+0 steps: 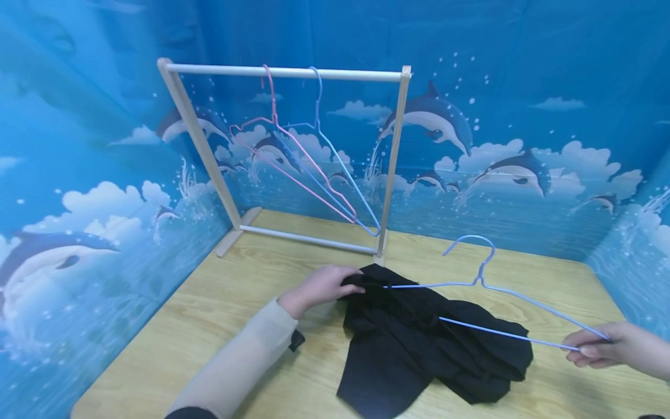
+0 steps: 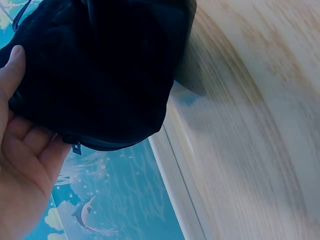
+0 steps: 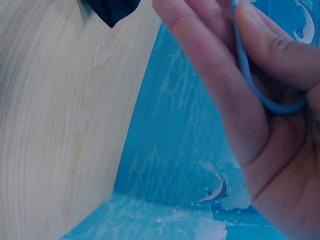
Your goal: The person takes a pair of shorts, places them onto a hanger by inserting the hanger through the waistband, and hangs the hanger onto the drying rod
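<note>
Head view: a crumpled black fabric garment (image 1: 398, 337) is pinched between the thumb and fingers of the left hand (image 1: 319, 288), with most of the cloth lying to that hand's right on the yellowish wood-grain table (image 1: 235, 326). By the right hand (image 1: 609, 346), the outer corner of a thin light-blue hanger (image 1: 478, 281) is gripped; its opposite end is hidden in the cloth, toward the left hand. In the left wrist view, a small dark zip pull (image 2: 76, 148) is seen just beside the left fingers. Beyond the left hand, a pink hanger (image 1: 274, 116) and a second blue hanger (image 1: 317, 116) are hung on a wood-and-white rack (image 1: 220, 70).

For a clean insertion, the wire is probably best slid in gently toward the left hand, with the cloth held open there so that no fold is snagged. The zip pull should be kept clear, and the grip near the right hand left light enough that the frame is not bent.
</note>
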`<act>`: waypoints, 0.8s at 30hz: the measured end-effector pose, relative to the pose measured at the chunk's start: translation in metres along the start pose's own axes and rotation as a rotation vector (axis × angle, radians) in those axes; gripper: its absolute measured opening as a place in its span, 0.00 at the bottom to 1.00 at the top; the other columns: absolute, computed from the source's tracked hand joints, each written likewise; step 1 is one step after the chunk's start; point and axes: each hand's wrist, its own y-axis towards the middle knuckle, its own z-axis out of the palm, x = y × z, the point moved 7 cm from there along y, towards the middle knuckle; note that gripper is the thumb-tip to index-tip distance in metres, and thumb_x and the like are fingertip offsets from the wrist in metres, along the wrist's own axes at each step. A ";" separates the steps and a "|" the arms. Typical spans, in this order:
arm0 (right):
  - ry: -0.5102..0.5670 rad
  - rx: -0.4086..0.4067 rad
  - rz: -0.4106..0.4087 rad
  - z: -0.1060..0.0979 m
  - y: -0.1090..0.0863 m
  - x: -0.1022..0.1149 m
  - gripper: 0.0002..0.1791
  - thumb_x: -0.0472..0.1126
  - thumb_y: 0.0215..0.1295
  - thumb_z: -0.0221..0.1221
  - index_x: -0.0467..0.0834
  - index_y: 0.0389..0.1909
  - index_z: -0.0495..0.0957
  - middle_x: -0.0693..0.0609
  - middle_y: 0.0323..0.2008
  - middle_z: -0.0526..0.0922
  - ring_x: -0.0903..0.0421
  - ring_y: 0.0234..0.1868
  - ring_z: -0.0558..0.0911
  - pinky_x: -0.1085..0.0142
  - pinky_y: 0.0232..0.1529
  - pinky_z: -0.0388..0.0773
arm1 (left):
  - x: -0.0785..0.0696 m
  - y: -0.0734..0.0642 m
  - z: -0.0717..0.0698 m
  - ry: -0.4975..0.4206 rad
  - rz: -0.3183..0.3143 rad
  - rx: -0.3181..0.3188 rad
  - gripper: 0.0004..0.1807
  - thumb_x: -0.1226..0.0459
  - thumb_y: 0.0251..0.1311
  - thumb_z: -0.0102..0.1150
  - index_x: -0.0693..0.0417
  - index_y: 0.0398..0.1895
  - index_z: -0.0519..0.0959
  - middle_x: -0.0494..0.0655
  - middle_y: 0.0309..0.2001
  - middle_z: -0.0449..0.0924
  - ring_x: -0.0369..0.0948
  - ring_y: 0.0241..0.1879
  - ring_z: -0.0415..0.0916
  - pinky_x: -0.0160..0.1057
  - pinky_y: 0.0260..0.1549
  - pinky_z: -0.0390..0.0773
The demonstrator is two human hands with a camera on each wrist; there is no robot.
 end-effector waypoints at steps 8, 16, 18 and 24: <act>0.011 0.015 -0.031 0.001 0.011 0.005 0.15 0.30 0.72 0.47 0.40 0.49 0.81 0.63 0.40 0.86 0.72 0.42 0.82 0.73 0.39 0.81 | -0.003 0.003 0.001 -0.004 -0.005 0.011 0.13 0.58 0.66 0.58 0.52 0.50 0.81 0.44 0.47 0.85 0.39 0.47 0.82 0.38 0.49 0.80; -0.187 -0.093 0.101 -0.002 0.018 0.011 0.21 0.33 0.72 0.50 0.15 0.51 0.66 0.49 0.41 0.87 0.73 0.39 0.82 0.63 0.40 0.84 | -0.008 0.008 -0.004 0.018 0.030 -0.008 0.11 0.59 0.65 0.59 0.54 0.47 0.80 0.46 0.44 0.85 0.40 0.44 0.82 0.39 0.46 0.80; -0.187 -0.092 0.096 -0.003 0.017 0.012 0.21 0.33 0.72 0.50 0.14 0.51 0.66 0.49 0.40 0.87 0.73 0.39 0.82 0.63 0.40 0.84 | -0.009 0.011 -0.005 0.021 0.024 -0.009 0.11 0.58 0.65 0.59 0.53 0.46 0.80 0.45 0.44 0.85 0.40 0.44 0.82 0.39 0.46 0.80; -0.197 -0.097 0.107 -0.004 0.017 0.013 0.21 0.33 0.72 0.49 0.15 0.51 0.66 0.48 0.40 0.87 0.73 0.39 0.82 0.63 0.40 0.84 | -0.011 0.019 -0.005 0.013 -0.008 0.004 0.10 0.56 0.66 0.58 0.50 0.44 0.81 0.43 0.42 0.85 0.37 0.40 0.81 0.37 0.42 0.81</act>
